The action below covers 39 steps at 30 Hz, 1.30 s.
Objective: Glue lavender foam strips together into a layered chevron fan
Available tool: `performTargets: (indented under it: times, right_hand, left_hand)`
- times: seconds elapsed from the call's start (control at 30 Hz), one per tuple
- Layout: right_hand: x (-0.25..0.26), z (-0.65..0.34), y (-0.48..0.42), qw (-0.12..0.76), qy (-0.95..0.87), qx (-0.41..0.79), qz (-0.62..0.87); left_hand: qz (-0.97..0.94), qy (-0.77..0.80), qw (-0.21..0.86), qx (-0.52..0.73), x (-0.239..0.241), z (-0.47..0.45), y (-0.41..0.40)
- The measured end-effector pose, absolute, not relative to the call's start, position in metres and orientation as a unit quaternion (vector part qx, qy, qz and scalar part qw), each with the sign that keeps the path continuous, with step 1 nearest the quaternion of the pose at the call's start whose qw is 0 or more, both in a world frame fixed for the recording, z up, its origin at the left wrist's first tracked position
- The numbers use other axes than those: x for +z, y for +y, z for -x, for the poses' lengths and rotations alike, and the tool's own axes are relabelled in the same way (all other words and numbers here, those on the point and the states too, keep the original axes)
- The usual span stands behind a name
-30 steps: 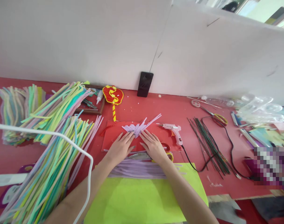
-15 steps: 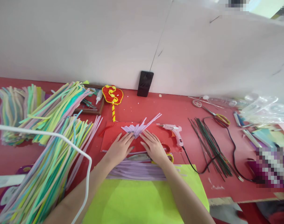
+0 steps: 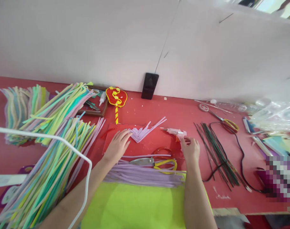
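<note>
My left hand (image 3: 116, 146) lies flat, fingers stretched, on the left half of a fan of lilac strips (image 3: 145, 129) laid in a V on a red sheet (image 3: 159, 141). My right hand (image 3: 191, 149) is at the white glue gun (image 3: 175, 131), fingers curled around its handle at the sheet's right edge. Yellow-handled scissors (image 3: 156, 163) lie between my forearms, above a bundle of lilac strips (image 3: 145, 175) and a lime green sheet (image 3: 135, 206).
Big piles of pastel strips (image 3: 51, 152) fill the left of the red table. A white cable (image 3: 64, 146) loops over them. Green wire stems (image 3: 218, 152), a black cord (image 3: 240, 159), other scissors (image 3: 221, 119), a red and yellow ornament (image 3: 116, 98) and a black phone (image 3: 149, 86) lie around.
My right hand left the lilac fan and moved right to the glue gun. The left hand slid slightly up and stayed on the fan. The yellow scissors are now uncovered.
</note>
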State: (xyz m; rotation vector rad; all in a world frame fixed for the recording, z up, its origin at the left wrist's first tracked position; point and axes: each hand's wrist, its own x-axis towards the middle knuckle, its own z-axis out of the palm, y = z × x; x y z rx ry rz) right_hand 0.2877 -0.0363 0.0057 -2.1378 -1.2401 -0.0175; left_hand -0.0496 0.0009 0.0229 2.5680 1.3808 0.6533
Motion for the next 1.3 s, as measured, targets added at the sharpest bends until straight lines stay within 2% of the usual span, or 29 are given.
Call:
performTargets:
  times: [0.23, 0.5, 0.77, 0.87, 1.07, 1.3]
  right_hand:
    - [-0.004, -0.285, -0.031, 0.297, -0.499, -0.016, 0.814]
    - [-0.002, -0.292, -0.029, 0.322, -0.458, 0.029, 0.828]
    - [0.041, -0.275, -0.043, 0.352, -0.401, 0.059, 0.844]
    - [0.056, -0.254, -0.047, 0.349, -0.428, 0.122, 0.825]
    - [0.051, -0.21, -0.045, 0.285, -0.528, 0.193, 0.776]
    - [0.032, -0.203, -0.045, 0.22, -0.567, 0.184, 0.772]
  left_hand:
    - [-0.9, 0.401, 0.082, 0.147, 0.033, 0.039, 0.029]
    - [-0.895, 0.393, 0.186, 0.097, 0.029, 0.04, 0.063]
    - [-0.888, 0.393, 0.217, 0.104, 0.027, 0.043, 0.059]
    - [-0.888, 0.396, 0.21, 0.1, 0.027, 0.045, 0.055]
    - [-0.87, 0.433, 0.159, 0.176, 0.037, 0.042, 0.031]
    - [-0.786, 0.505, 0.223, 0.277, 0.024, 0.022, 0.003]
